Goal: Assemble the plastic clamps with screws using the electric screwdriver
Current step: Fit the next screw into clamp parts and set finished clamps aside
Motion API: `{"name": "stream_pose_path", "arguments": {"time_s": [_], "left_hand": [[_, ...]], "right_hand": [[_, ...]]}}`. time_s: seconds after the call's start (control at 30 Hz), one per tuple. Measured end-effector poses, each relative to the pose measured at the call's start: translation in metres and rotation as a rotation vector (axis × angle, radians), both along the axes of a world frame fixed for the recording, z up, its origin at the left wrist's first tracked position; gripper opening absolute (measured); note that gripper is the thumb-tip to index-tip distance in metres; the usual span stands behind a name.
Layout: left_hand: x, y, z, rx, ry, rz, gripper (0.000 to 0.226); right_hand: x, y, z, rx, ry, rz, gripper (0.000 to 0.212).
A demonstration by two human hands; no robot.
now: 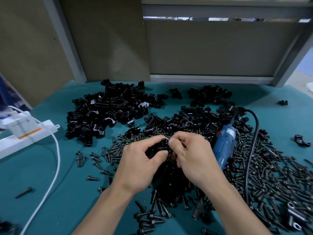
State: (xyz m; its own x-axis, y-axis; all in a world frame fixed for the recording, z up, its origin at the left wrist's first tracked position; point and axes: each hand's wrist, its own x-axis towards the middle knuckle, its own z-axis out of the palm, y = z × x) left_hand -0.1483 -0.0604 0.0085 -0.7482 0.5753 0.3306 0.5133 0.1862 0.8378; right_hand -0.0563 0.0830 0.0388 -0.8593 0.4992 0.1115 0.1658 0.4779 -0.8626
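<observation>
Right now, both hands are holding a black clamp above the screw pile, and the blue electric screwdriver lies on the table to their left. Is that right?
Not quite: the head view shows the blue electric screwdriver lying to the right, beside the right hand, not left. The left hand and right hand do hold the black clamp above the screws.

One view only: head-worn wide-angle, above and behind the left hand (pixel 140 165) and right hand (pixel 193 160), facing forward-down. Close in; teal cloth-covered table (pixel 67 192) spreads beyond them.
</observation>
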Motion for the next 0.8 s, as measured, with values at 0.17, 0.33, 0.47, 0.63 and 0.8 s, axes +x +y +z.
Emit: {"name": "stream_pose_path", "arguments": {"time_s": [0.17, 0.33, 0.47, 0.63, 0.8], "left_hand": [[-0.0007, 0.0010, 0.0045, -0.004, 0.017, 0.009, 0.047], [-0.0008, 0.0006, 0.0021, 0.022, -0.074, 0.052, 0.038], [0.0044, 0.0017, 0.0064, 0.051, -0.057, -0.020, 0.033], [0.0021, 0.0018, 0.0032, 0.084, -0.112, 0.010, 0.040], [0.0035, 0.0030, 0.0042, 0.111, -0.109, 0.018, 0.030]], "right_hand": [[0.0016, 0.0035, 0.0055, -0.051, -0.013, 0.062, 0.025], [0.0014, -0.0001, 0.0021, 0.063, -0.028, 0.041, 0.036], [-0.0003, -0.0030, -0.0019, 0.081, -0.066, 0.031, 0.044], [0.0014, 0.0029, 0.0045, -0.087, 0.010, 0.077, 0.018], [0.0001, 0.0033, 0.0023, -0.081, 0.031, 0.068, 0.020]]}}
